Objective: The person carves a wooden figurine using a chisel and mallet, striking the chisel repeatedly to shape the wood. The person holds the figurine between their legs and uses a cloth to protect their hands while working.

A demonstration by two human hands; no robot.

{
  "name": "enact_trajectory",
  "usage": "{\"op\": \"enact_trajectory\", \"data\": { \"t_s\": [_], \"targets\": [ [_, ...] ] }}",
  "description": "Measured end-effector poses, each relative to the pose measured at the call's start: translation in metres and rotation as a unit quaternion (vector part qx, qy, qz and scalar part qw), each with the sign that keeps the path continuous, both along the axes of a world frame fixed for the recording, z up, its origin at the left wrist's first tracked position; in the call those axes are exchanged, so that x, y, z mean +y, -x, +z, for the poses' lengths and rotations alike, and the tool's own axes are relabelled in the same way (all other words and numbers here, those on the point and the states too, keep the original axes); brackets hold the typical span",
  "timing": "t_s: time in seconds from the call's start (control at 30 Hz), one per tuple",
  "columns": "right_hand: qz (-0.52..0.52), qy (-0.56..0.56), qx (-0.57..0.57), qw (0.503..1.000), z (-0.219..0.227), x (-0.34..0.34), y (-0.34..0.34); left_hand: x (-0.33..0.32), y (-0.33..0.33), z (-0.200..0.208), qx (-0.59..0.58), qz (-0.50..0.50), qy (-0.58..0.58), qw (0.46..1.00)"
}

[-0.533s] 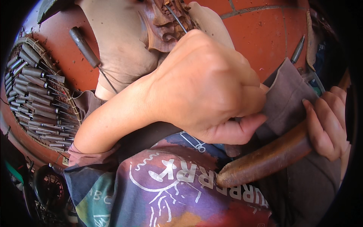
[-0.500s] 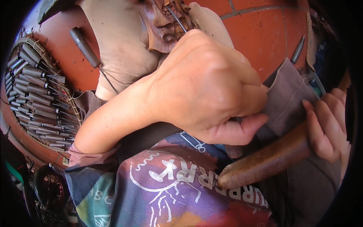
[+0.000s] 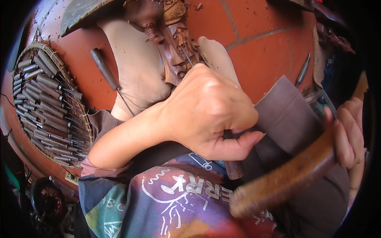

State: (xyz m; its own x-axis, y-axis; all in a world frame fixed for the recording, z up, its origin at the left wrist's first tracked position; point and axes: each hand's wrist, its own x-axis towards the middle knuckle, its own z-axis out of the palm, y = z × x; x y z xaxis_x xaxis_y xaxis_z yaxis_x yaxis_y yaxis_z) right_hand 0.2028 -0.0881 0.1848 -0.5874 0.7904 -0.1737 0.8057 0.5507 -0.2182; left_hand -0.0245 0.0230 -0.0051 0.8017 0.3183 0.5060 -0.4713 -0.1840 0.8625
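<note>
My left hand is closed in a fist around a dark-handled chisel. The butt of the handle sticks out below the fist, and the thin steel shaft points up at a brown carved wood piece. The fist hides the tip where it meets the wood. At the right edge, my right hand grips a long brown wooden club. The club is blurred and runs down-left toward my printed shirt.
A woven tray packed with several dark-handled chisels lies on the red tile floor at the left. One loose chisel rests on a pale leg. Another tool lies at the upper right beside grey-brown cloth.
The wooden club in my right hand is now motion-blurred and its near end has dropped a little. My left fist on the chisel has hardly moved.
</note>
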Motion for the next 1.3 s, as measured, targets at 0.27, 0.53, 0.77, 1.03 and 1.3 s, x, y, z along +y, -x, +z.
{"op": "enact_trajectory", "data": {
  "t_s": [0.27, 0.53, 0.77, 1.03, 1.3],
  "targets": [
    [0.037, -0.137, -0.004, 0.99, -0.03, 0.013, -0.014, 0.003, 0.0, -0.001, 0.009, -0.007, 0.005, 1.0],
    [-0.064, -0.022, 0.047, 0.997, -0.037, 0.011, -0.034, -0.01, 0.005, 0.031, 0.008, -0.024, -0.07, 0.997],
    [-0.401, 0.093, 0.105, 0.906, -0.057, -0.019, -0.068, -0.02, -0.043, 0.042, 0.142, 0.166, 0.0, 0.976],
    [-0.538, 0.104, 0.14, 0.825, -0.049, -0.023, -0.067, 0.008, -0.09, 0.037, 0.033, 0.354, 0.118, 0.927],
    [-0.537, 0.155, 0.166, 0.812, -0.047, -0.009, -0.045, 0.009, -0.091, 0.026, 0.0, 0.503, 0.125, 0.855]
  ]
}}
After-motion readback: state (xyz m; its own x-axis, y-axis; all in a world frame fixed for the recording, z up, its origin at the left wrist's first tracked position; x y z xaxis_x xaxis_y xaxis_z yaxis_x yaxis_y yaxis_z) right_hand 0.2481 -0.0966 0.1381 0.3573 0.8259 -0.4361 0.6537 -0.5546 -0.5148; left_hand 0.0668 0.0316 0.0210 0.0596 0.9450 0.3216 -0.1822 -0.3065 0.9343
